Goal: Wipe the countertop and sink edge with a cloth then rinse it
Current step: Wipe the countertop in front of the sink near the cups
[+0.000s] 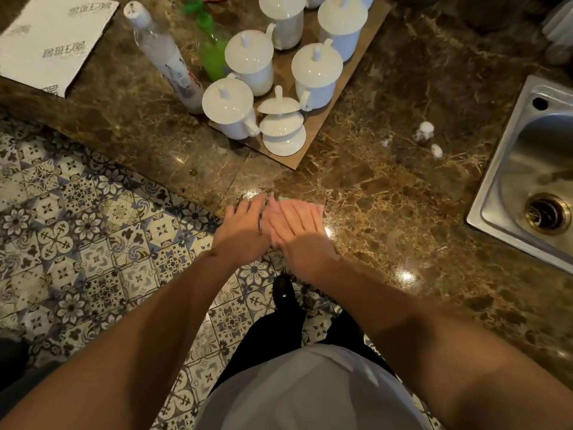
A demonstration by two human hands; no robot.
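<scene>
Your right hand (296, 223) flat, fingers straight, pressing pink cloth (317, 209) on marble countertop (387, 187), frame centre. Your left hand (245, 226) alongside, fingers extended, gripping nothing.

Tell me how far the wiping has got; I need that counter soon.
Early on. Both hands, left hand and right hand, press flat on a cloth at the counter's near edge; the picture is blurred there. White foam blobs sit unwiped near the sink. Nothing shows whether the sink edge has been wiped. The cloth isn't at the sink for rinsing yet.
</scene>
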